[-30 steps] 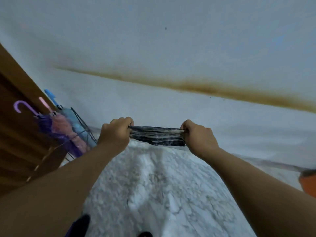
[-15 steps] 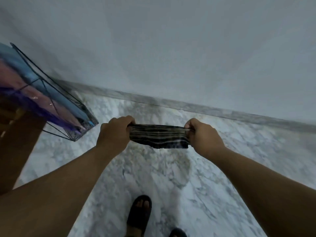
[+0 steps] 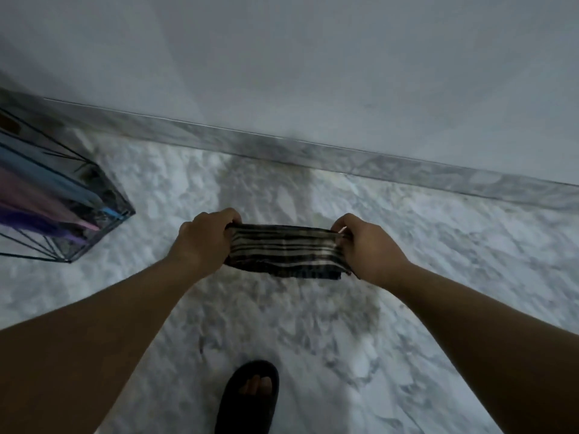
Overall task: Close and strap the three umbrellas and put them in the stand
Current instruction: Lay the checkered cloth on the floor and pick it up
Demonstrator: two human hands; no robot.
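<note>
A black wire umbrella stand sits on the marble floor at the left edge. Inside it lean a blue umbrella, a pink umbrella and a purple umbrella, their tips pointing down to the stand's base; their handles are out of view. A dark striped checked cloth hangs stretched between my hands above the floor. My left hand grips its left end and my right hand pinches its right end.
The white marble floor meets a grey skirting strip along a pale wall. My foot in a black sandal stands at the bottom centre.
The view has tilted downward: the wall's brown stain and the umbrella handles left the frame, and the floor and my sandal came in. My hands still hold the cloth stretched, now hanging lower.
</note>
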